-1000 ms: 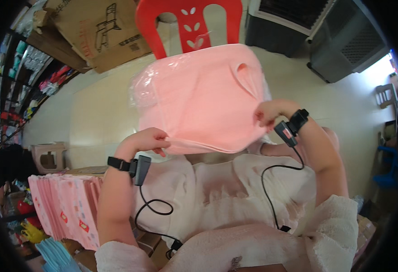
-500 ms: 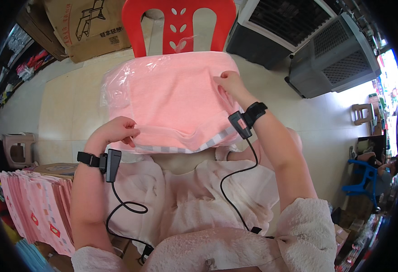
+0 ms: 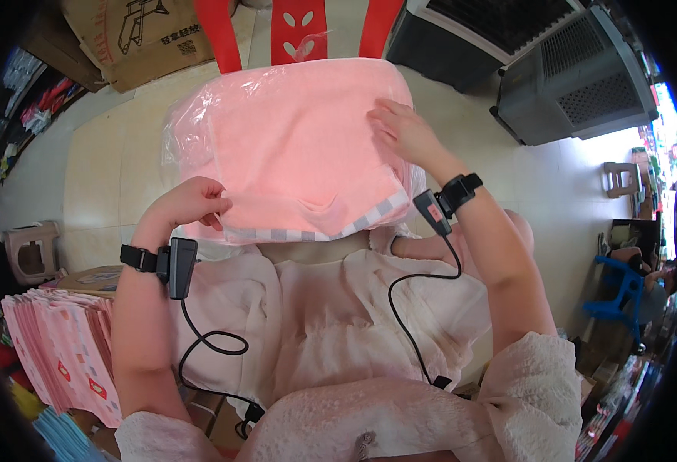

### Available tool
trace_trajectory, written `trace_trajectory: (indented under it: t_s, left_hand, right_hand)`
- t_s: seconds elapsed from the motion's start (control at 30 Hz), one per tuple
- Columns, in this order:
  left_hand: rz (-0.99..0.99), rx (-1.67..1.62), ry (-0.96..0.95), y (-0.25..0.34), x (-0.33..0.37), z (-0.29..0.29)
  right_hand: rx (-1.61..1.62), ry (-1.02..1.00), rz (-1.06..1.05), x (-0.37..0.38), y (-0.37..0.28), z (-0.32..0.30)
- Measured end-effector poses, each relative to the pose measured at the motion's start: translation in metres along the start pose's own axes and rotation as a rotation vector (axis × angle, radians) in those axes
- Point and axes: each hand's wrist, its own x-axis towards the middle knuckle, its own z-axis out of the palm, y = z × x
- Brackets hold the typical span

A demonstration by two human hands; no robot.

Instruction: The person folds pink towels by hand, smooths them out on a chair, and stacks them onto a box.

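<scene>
A pink towel (image 3: 300, 146) with a grey-and-white checked border lies spread over a plastic-wrapped bundle on the seat of a red chair (image 3: 298, 31). Its checked edge faces me. At the towel's near left corner, my left hand (image 3: 196, 202) has thumb and fingers closed on the fabric. My right hand (image 3: 408, 132) lies on the towel's right side with fingers stretched out, not gripping. Clear plastic wrap (image 3: 188, 127) shows beyond the towel's left edge. Each wrist wears a black strap with a small cabled device.
A stack of folded pink towels (image 3: 61, 346) stands at my lower left, near a beige stool (image 3: 32, 250). Cardboard boxes (image 3: 154, 46) sit at the far left. A grey air cooler (image 3: 577, 85) stands at the far right, with a blue stool (image 3: 617, 292) farther to the right.
My right hand has loosened its pinch and its fingers now stretch over the towel. The near right part of the towel lies flatter. The whole view has shifted slightly.
</scene>
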Motion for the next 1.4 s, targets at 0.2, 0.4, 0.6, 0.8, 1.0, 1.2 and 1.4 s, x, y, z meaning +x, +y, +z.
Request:
trace_trajectory:
  t_s: [0.2, 0.4, 0.6, 0.8, 1.0, 1.2, 1.4]
  left_hand:
    - [0.011, -0.004, 0.015, 0.002, 0.002, 0.004]
    - [-0.040, 0.016, 0.035, 0.000, -0.006, 0.001]
    - [-0.125, 0.005, 0.047, -0.003, -0.007, -0.001]
    - [-0.161, 0.085, 0.073, -0.014, 0.002, -0.001]
    - [0.188, 0.224, 0.240, -0.029, 0.019, 0.002]
    - [0.240, 0.286, 0.089, -0.027, 0.018, 0.009]
    - [0.170, 0.211, -0.009, -0.011, 0.008, 0.005]
  right_hand:
    - [-0.159, -0.157, 0.354, -0.001, 0.011, -0.029]
    - [0.427, -0.866, 0.313, -0.004, -0.036, -0.034]
    - [0.317, -1.007, 0.345, -0.005, -0.022, -0.026]
    - [0.291, -1.060, 0.340, -0.005, -0.019, -0.024]
    - [0.359, -1.110, 0.519, -0.005, -0.024, -0.034]
    - [0.344, -1.186, 0.579, 0.003, -0.033, -0.039]
    - [0.384, -1.235, 0.597, -0.001, -0.027, -0.049]
